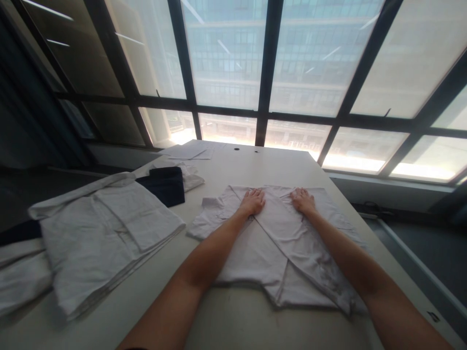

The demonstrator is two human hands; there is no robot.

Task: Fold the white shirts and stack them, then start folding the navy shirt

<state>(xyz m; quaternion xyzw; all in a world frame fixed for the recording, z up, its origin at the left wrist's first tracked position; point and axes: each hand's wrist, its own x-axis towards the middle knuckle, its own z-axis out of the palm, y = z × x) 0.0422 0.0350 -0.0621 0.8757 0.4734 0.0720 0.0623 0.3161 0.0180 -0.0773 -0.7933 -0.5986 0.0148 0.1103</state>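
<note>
A pale shirt-like garment [270,243] lies spread on the white table [251,170], with part of it folded across its middle. Toward its far edge, my left hand [253,201] rests flat on the cloth, fingers apart. My right hand [303,200] presses on the same garment a little to the right, its fingers also stretched out. Both palms face down and neither hand grips anything. Small creases run through the fabric around my hands. My forearms cover parts of the garment's left and right sides.
At left lies a stack of folded pale garments [105,233], with a dark navy cloth [164,185] beyond it. White papers [188,152] sit at the table's far left corner. Tall windows [226,53] stand behind. The table's right edge runs close to my right arm.
</note>
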